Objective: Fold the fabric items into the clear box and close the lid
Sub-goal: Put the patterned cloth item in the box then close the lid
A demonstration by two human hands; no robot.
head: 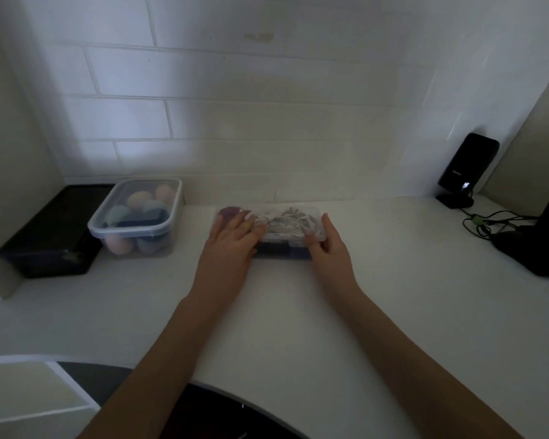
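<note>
Pressing flat-fingered, left hand (232, 239) atop lid (286, 224); right hand (328, 245) gripping clear box (282, 248) edge.

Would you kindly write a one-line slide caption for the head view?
Left hand pressing flat on the clear box lid, right hand gripping its end, fabric items inside.

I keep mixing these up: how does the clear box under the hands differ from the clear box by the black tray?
The clear box under the hands is shallow and holds whitish fabric; the clear box by the black tray is deeper, untouched, and holds rounded pastel items. Both have lids on.
</note>
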